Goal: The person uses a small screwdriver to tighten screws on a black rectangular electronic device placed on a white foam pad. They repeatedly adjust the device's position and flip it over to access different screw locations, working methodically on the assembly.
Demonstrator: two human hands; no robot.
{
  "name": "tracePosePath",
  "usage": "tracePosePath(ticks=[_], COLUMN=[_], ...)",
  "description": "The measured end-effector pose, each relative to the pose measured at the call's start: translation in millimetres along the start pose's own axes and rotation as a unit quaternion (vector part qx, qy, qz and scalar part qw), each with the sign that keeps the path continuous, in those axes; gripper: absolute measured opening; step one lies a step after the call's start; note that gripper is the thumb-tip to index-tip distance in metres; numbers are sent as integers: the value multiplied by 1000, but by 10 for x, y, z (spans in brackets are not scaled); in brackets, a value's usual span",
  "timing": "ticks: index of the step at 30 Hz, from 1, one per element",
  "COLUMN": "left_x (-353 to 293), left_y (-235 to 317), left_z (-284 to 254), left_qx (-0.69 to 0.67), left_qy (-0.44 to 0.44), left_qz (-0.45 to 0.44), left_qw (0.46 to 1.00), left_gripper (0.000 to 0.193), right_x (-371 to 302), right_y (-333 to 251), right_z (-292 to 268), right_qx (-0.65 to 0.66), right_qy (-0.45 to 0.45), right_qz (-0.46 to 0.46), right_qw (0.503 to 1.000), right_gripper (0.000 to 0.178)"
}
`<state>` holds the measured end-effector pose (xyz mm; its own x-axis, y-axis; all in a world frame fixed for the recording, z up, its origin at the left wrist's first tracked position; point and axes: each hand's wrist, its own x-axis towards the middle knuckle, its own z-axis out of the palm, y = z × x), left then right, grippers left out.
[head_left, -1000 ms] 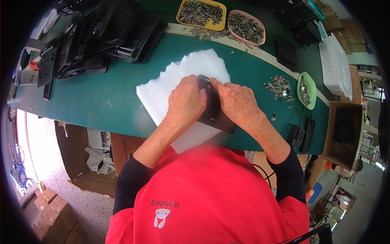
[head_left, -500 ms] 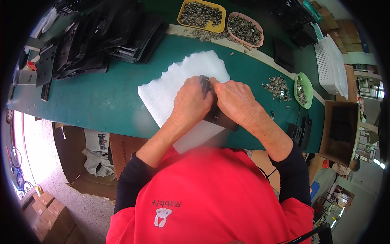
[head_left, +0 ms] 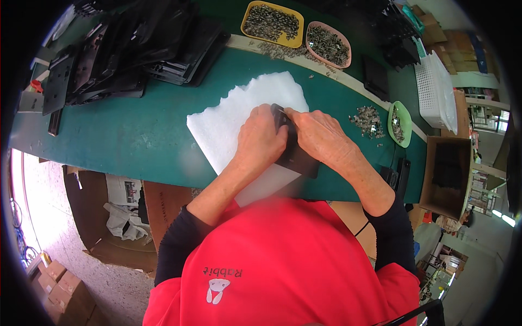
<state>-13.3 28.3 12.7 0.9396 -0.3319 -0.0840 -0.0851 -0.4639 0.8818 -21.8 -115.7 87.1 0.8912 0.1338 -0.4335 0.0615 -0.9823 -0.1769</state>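
A flat black plastic part [head_left: 296, 157] lies on a white foam sheet [head_left: 239, 111] spread over the green table [head_left: 136, 136]. My left hand [head_left: 261, 141] presses down on its left side, fingers curled over the top. My right hand [head_left: 318, 136] grips its right edge, fingertips meeting the left hand's near the part's far end. Most of the part is hidden under both hands. Whether a small metal piece sits between the fingertips is too small to tell.
A stack of black plastic parts [head_left: 125, 49] fills the far left. A yellow tray [head_left: 272, 23] and a pink tray [head_left: 329, 43] hold small metal pieces. A loose pile [head_left: 367, 118] and a green bowl [head_left: 401, 117] sit right, near a white basket [head_left: 437, 89] and cardboard box [head_left: 448, 174].
Both hands have stayed on the black part. The view has shifted slightly, and the fingertips have drawn a little closer together at the part's far end.
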Motion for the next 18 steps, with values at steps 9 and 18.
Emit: tracePosePath(ticks=[9, 18], left_x=[-1, -6], left_y=[18, 30], left_z=[-1, -12], left_qx=[-6, 10], left_qy=[-3, -13], left_qz=[-9, 12], left_qw=[1000, 1000], left_gripper=[32, 30], right_x=[53, 24], right_y=[-103, -323], right_z=[-17, -66], right_qx=[-10, -112], right_qy=[15, 28], right_qz=[20, -41], right_qw=[1000, 992], right_gripper=[23, 16])
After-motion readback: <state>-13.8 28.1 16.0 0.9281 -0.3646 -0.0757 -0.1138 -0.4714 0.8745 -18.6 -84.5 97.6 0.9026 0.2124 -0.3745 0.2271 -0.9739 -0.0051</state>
